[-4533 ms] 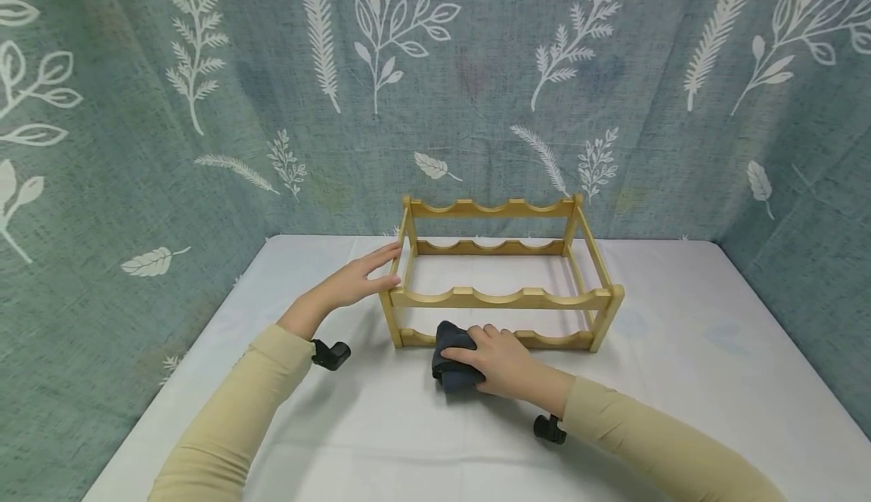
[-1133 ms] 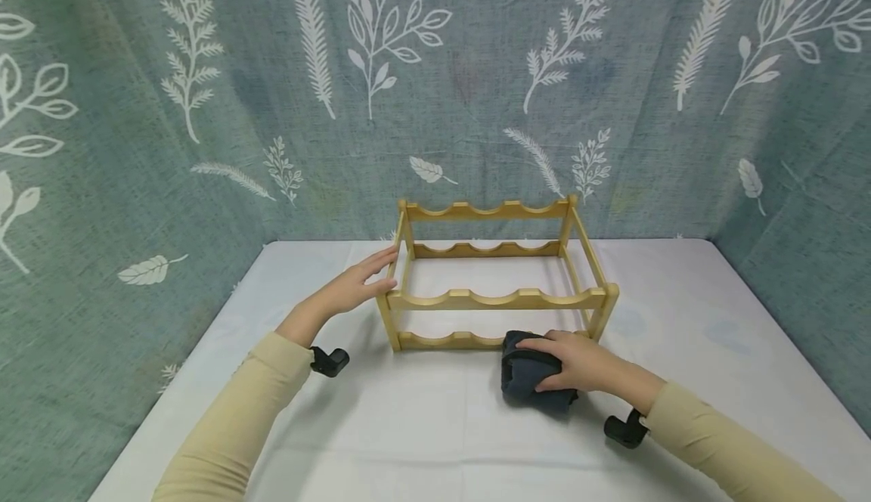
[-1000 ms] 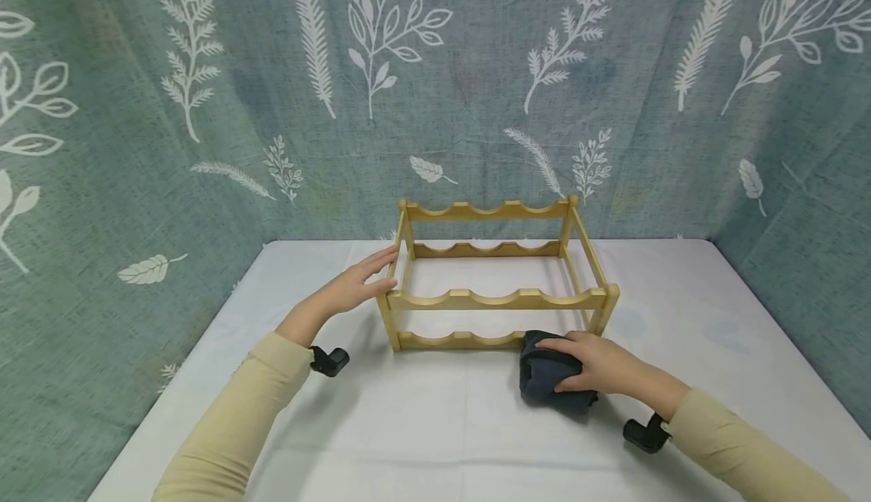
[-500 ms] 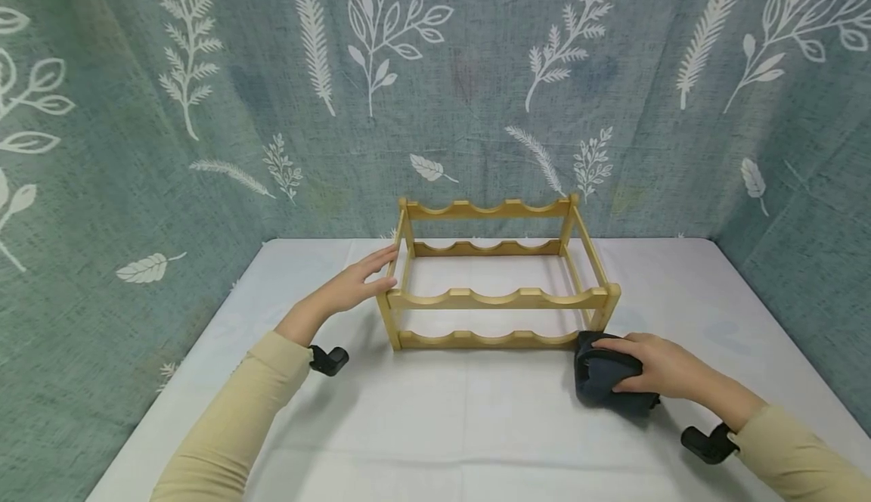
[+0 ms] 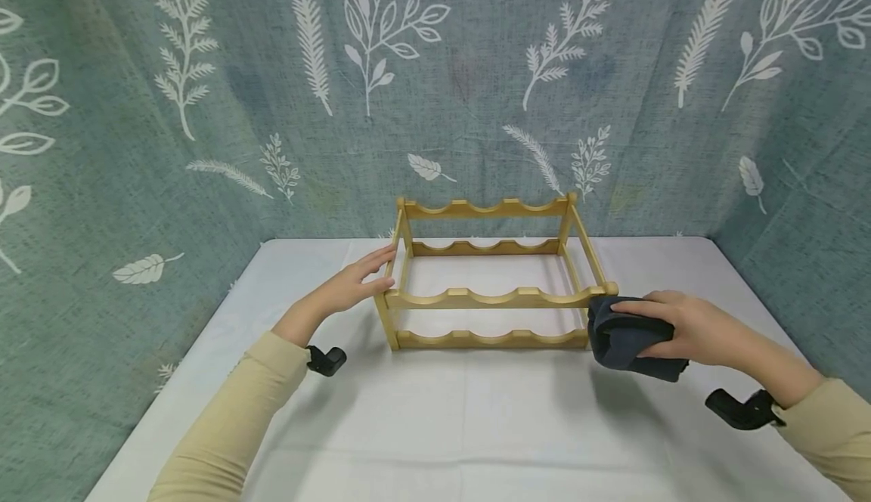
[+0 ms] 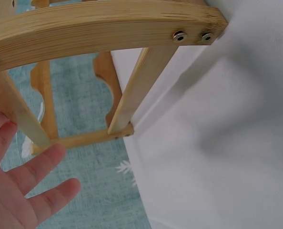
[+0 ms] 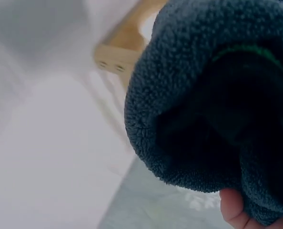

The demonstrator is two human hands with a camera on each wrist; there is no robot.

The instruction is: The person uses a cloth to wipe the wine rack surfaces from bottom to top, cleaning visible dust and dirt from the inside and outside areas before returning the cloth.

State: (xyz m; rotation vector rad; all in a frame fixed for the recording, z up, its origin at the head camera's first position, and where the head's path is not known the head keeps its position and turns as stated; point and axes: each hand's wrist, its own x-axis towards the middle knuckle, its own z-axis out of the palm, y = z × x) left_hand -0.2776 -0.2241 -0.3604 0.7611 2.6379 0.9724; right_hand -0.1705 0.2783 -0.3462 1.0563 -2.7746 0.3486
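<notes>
A two-tier wooden bottle rack with scalloped rails stands on the table. My left hand rests on its upper left side rail, fingers fairly straight; in the left wrist view the fingers are spread beside the rack's wood. My right hand grips a folded dark blue towel, raised off the table at the rack's front right post. Fuzzy terry pile shows on the towel in the right wrist view, where most of the right hand is hidden behind it.
A white cloth covers the table. Blue-green fabric with white leaf prints hangs behind and at both sides, close behind the rack. Black wrist cameras are strapped to both wrists.
My right hand has slid the towel rightward along the rack's lower front rail, then lifted it beside the front right post. My left hand has stayed on the rack's left side.
</notes>
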